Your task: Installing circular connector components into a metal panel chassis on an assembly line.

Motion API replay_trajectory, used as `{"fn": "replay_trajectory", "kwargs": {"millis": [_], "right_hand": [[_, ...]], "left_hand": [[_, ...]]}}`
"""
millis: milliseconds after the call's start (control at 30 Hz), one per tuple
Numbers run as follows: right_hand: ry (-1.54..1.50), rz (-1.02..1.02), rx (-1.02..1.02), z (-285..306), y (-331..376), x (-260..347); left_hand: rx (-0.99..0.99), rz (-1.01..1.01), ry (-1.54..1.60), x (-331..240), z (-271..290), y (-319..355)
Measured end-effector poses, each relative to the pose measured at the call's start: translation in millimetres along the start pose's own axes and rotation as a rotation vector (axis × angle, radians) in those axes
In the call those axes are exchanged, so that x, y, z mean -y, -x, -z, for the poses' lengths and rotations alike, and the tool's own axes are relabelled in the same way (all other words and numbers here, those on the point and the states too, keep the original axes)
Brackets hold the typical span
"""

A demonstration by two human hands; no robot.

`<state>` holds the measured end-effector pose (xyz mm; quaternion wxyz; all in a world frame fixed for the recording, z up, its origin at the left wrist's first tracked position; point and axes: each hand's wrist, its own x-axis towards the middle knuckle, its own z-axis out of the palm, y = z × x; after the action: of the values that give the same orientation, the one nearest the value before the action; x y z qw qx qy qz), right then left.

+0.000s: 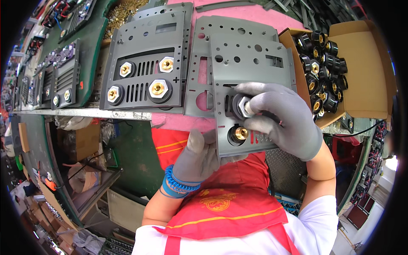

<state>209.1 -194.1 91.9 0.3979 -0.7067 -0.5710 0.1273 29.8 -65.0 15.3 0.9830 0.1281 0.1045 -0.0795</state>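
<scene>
Over on the far left, a row of finished grey panels (63, 80) sits on the green bench top (91, 51), each showing small brass sockets. Moving in, a stack of larger grey panels (146, 68) leans on the bench edge, and the top one carries 4 brass sockets (158, 88) with white hexagonal nuts, 2 above and 2 below the slotted vents. Below that, the left hand (199, 159), in a grey glove with a blue coiled cord (178, 185) around the wrist, comes up from under the grey metal panel (250, 93) and props its lower left corner, thumb upright against the front face, fingers hidden behind, so I cannot tell how tightly they close. The panel is held up in the middle, just in front of a second bare panel (204, 63) lying on the pink surface (174, 121), and above the red apron (221, 195). It has 1 brass socket (241, 133) fitted low down. Right above that, the right hand (282, 117), also grey-gloved, pinches a white hexagonal nut (243, 106) between thumb and fingertips, pressed onto the upper black socket. Far right, an open cardboard box (361, 72) holds many black sockets with brass centres (321, 68), near the right hand.
</scene>
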Motion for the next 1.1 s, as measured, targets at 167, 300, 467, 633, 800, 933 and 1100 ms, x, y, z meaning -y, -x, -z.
{"fn": "replay_trajectory", "kwargs": {"millis": [167, 300, 467, 633, 800, 933, 1100], "right_hand": [[-0.327, -0.231, 0.051, 3, 2, -5], [-0.424, -0.325, -0.027, 0, 6, -9], [-0.001, 0.060, 0.277, 6, -5, -4], [0.239, 0.138, 0.308, 19, -19, 17], [0.317, 0.225, 0.287, 12, -16, 19], [0.393, 0.276, 0.267, 14, -24, 31], [0.335, 0.181, 0.290, 13, -13, 22]], "left_hand": [[-0.005, -0.054, -0.083, -4, -9, -7], [-0.030, -0.034, -0.106, -3, -9, -6], [-0.060, -0.032, -0.206, -15, -22, -6], [0.039, -0.042, -0.044, -10, -6, -11], [0.113, -0.098, 0.034, -6, -3, -15], [0.109, -0.077, 0.043, 1, 7, -14], [0.154, -0.049, 0.006, 5, 17, -23]]}}
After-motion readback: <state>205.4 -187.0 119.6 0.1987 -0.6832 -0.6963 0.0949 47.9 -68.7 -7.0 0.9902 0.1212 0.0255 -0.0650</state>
